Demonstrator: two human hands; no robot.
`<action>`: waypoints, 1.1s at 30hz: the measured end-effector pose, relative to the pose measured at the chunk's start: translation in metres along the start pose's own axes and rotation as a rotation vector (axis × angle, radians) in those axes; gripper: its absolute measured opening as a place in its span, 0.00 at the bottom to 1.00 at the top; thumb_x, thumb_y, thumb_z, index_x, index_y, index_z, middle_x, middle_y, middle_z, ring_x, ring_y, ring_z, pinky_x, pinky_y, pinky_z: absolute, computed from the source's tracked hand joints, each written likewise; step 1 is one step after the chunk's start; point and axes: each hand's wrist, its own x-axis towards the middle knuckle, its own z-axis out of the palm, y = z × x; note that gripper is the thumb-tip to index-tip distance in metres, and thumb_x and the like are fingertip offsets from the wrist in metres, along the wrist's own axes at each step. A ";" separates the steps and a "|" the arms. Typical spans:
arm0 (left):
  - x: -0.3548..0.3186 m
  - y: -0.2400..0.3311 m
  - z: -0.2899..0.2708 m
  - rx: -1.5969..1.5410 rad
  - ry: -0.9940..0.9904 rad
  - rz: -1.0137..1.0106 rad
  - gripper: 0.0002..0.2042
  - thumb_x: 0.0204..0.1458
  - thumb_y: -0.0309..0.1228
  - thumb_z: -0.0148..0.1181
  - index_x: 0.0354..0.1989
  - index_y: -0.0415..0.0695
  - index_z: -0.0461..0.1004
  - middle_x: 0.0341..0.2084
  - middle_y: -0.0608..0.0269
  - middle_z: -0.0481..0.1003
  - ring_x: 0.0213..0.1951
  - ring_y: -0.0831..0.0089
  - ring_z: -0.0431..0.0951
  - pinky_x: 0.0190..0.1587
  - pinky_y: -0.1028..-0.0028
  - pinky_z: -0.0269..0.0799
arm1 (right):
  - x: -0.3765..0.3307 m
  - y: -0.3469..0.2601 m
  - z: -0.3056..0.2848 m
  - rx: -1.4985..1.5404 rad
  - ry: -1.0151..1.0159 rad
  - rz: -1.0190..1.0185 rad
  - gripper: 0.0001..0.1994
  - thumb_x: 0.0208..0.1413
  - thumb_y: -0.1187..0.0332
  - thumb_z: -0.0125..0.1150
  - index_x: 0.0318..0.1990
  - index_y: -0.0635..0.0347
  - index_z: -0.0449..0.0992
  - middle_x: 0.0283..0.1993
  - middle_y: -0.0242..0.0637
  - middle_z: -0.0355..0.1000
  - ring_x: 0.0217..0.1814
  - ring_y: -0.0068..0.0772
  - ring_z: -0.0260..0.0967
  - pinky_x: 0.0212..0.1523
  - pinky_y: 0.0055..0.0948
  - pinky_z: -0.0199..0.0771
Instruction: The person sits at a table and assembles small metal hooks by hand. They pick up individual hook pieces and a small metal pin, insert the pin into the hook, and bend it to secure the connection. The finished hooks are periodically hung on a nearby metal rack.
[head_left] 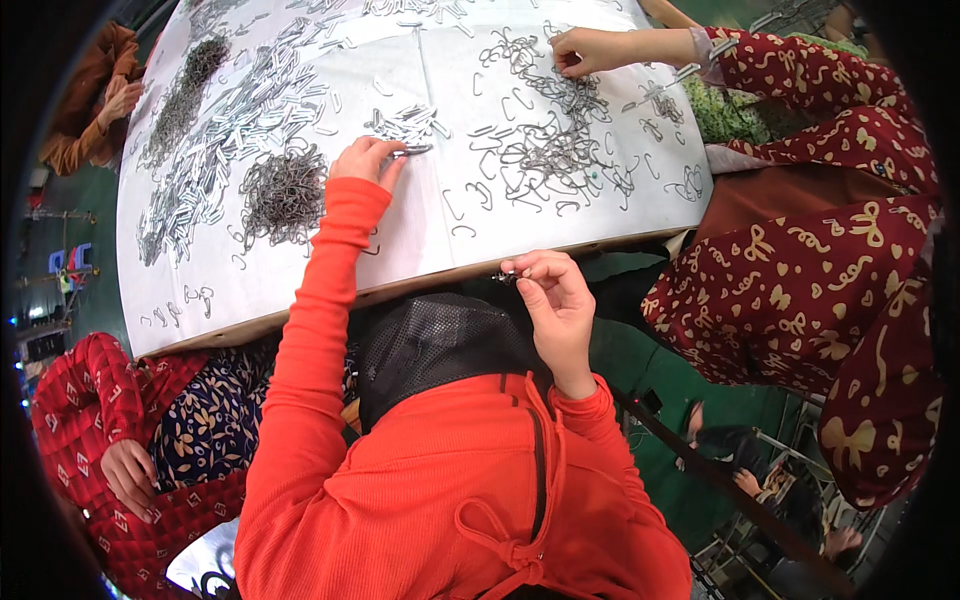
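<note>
My left hand (368, 160) reaches over the white-covered table, thumb and fingers closing on the end of a small silvery metal strip (414, 150). That piece lies at the near side of a small heap of similar strips (404, 123). Just off the table's front edge, my right hand (552, 300) pinches a few small dark metal hooks (506, 277) between thumb and fingers; their exact shape is partly hidden. Left of my left wrist sits a dense pile of dark wire hooks (284, 192).
Loose wire hooks (550, 160) spread over the table's right half, where a co-worker's hand (585, 50) picks among them. Many silvery strips (260, 105) cover the left part. Another person's hand (130, 478) rests at the lower left. The table edge (400, 288) runs before me.
</note>
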 end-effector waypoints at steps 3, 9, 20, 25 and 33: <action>0.009 -0.002 0.011 -0.027 0.022 0.046 0.07 0.48 0.34 0.62 0.36 0.52 0.79 0.31 0.62 0.73 0.33 0.62 0.75 0.37 0.65 0.71 | -0.002 0.000 0.003 -0.030 0.028 0.022 0.06 0.55 0.85 0.53 0.37 0.66 0.68 0.43 0.39 0.66 0.48 0.31 0.70 0.51 0.27 0.70; 0.013 0.007 0.023 0.122 0.040 0.223 0.06 0.47 0.31 0.63 0.34 0.50 0.79 0.30 0.64 0.72 0.31 0.64 0.74 0.35 0.66 0.70 | -0.003 0.005 0.002 -0.026 0.068 0.020 0.06 0.54 0.86 0.53 0.37 0.68 0.69 0.43 0.38 0.66 0.47 0.30 0.71 0.49 0.25 0.71; -0.069 0.121 -0.006 -1.350 -0.409 -0.455 0.06 0.52 0.23 0.59 0.36 0.36 0.72 0.28 0.64 0.75 0.29 0.83 0.74 0.33 0.83 0.72 | 0.000 0.009 0.007 -0.185 0.111 -0.039 0.07 0.51 0.86 0.57 0.36 0.68 0.70 0.42 0.37 0.65 0.42 0.24 0.70 0.44 0.21 0.73; -0.080 0.125 -0.007 -1.263 -0.333 -0.398 0.05 0.51 0.23 0.60 0.35 0.37 0.74 0.26 0.67 0.75 0.27 0.84 0.73 0.32 0.82 0.72 | 0.000 0.005 0.007 -0.334 0.084 -0.055 0.06 0.50 0.86 0.58 0.35 0.68 0.71 0.42 0.36 0.65 0.40 0.21 0.69 0.40 0.19 0.74; -0.091 0.128 -0.016 -0.859 -0.110 0.071 0.06 0.46 0.19 0.61 0.32 0.39 0.73 0.26 0.63 0.74 0.25 0.77 0.74 0.29 0.81 0.69 | -0.001 0.005 -0.006 -0.387 0.060 -0.073 0.09 0.49 0.85 0.59 0.38 0.67 0.73 0.44 0.38 0.66 0.40 0.24 0.70 0.42 0.21 0.73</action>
